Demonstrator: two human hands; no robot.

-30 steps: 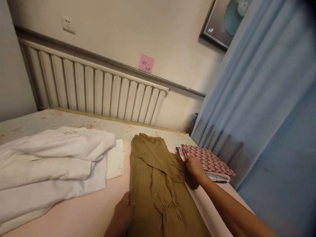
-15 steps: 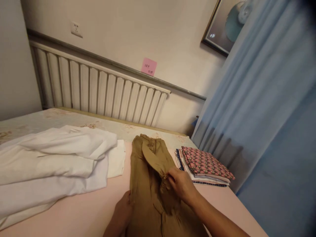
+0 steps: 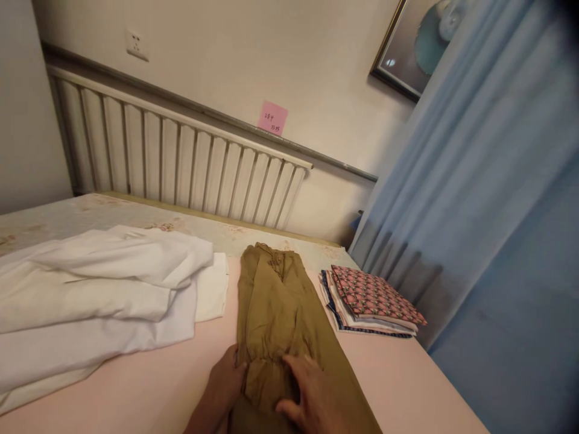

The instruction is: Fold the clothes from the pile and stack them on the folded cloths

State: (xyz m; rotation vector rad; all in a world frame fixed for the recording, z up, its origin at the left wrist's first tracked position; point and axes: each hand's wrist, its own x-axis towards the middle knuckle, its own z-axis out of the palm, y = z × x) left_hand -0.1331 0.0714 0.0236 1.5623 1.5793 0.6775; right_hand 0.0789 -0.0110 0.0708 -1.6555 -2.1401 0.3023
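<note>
An olive-brown garment point(image 3: 312, 337) with a drawstring neckline lies lengthwise on the bed, one sleeve laid down along its front. At the garment's left edge is my left hand point(image 3: 221, 380), closed on the fabric with the thumb on top; its other fingertips are partly hidden. My right hand point(image 3: 312, 386) rests over the gathered cuff of the sleeve, thumb and fingers apart, nothing gripped. The lower end of the garment runs out of view below my hands.
A loose heap of white cloth point(image 3: 136, 277) lies to the left on the pink sheet point(image 3: 158, 380). Stacked folded fabrics point(image 3: 375, 295) with a red patterned top piece lie to the right. Beyond the bed stand a radiator point(image 3: 181, 157) and, at right, a blue curtain point(image 3: 452, 181).
My right hand has let go of the sleeve's cuff and moved down and left. The sleeve, lifted and curved before, now lies flat along the garment. My left hand stays at the left edge.
</note>
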